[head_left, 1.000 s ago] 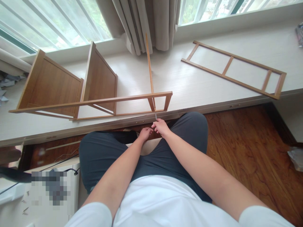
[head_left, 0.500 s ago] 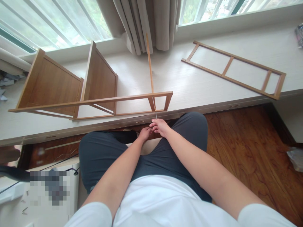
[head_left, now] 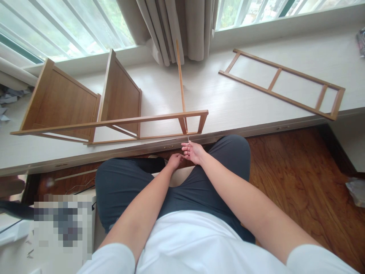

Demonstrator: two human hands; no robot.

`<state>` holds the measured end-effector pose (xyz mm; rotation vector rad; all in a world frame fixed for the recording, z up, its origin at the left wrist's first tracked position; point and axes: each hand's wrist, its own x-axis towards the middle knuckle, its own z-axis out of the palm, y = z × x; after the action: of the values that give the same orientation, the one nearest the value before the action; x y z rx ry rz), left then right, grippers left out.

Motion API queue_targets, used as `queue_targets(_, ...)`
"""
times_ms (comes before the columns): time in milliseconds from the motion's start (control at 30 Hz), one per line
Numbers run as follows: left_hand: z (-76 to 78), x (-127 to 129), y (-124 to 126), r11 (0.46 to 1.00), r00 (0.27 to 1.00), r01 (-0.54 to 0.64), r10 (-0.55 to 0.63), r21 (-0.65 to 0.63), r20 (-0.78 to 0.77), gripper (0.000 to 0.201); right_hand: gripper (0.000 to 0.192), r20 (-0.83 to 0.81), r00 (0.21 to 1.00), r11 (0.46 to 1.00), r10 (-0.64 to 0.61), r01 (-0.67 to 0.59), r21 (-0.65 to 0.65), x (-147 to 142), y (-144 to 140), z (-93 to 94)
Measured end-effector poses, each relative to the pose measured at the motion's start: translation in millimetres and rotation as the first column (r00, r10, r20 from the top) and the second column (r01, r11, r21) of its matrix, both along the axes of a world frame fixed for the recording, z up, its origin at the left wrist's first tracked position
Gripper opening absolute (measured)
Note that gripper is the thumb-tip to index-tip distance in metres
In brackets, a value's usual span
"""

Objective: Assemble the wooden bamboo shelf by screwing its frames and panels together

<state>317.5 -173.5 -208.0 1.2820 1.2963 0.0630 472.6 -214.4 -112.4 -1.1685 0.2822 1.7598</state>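
Observation:
My right hand [head_left: 194, 151] pinches a thin metal tool, likely a hex key [head_left: 188, 138], whose tip meets the near lower rail of a partly built wooden shelf [head_left: 114, 123] lying on its side on a white platform [head_left: 228, 99]. My left hand [head_left: 174, 160] hovers just left of it between my knees, fingers curled; whether it holds anything is hidden. A thin upright slat [head_left: 180, 82] rises from the shelf frame right above the hands.
A separate ladder-like wooden side frame [head_left: 281, 82] lies flat on the platform at the right. Curtains [head_left: 176, 28] hang behind the shelf at the window. Wood floor [head_left: 299, 182] lies to my right, and a white box with small screws [head_left: 28, 243] sits at lower left.
My right hand has turned slightly at the wrist, fingers now spread a little around the tool. The shelf and the left hand have stayed in place.

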Motion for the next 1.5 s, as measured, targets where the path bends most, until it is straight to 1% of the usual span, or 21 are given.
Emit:
queue_targets(233,-1.4,1,0,1.000,1.000,-0.018,0.018,-0.013,0.000,0.020,0.038,-0.052,0.999,0.999,-0.013,0.011,-0.032,3,1,-0.2)
queue_targets(367,-4.3,1,0,1.000,1.000,-0.023,0.023,-0.018,0.006,0.020,0.039,-0.059,0.998,0.999,0.004,-0.006,-0.038,4,2,-0.9)
queue_targets(667,-11.3,-1,1,0.999,0.999,-0.027,0.027,-0.029,0.024,0.021,0.038,-0.067,0.997,0.997,-0.033,0.028,-0.074,5,4,-6.0)
queue_targets(833,-15.4,-2,1,0.999,0.999,-0.028,0.029,-0.036,0.036,0.022,0.037,-0.085,0.996,0.996,-0.030,0.023,-0.091,6,6,-8.3)
queue_targets(1167,-19.0,-3,0,0.999,0.998,-0.036,0.037,-0.028,0.042,0.022,0.039,-0.121,0.993,0.999,0.012,-0.018,-0.047,9,7,-7.2)
queue_targets(1300,-16.5,-2,1,0.999,0.999,-0.031,0.032,-0.030,0.034,0.022,0.040,-0.035,0.998,0.998,0.044,-0.045,-0.052,7,7,-5.4)
queue_targets(1400,-13.4,-2,1,0.999,0.999,-0.029,0.030,-0.038,0.024,0.022,0.041,0.118,0.992,0.996,0.049,-0.040,-0.076,1,8,-5.8)
queue_targets(1500,-10.8,-1,1,0.999,1.000,-0.030,0.030,-0.042,0.009,0.021,0.039,0.283,0.958,0.997,0.052,-0.034,-0.069,-4,10,-8.8)
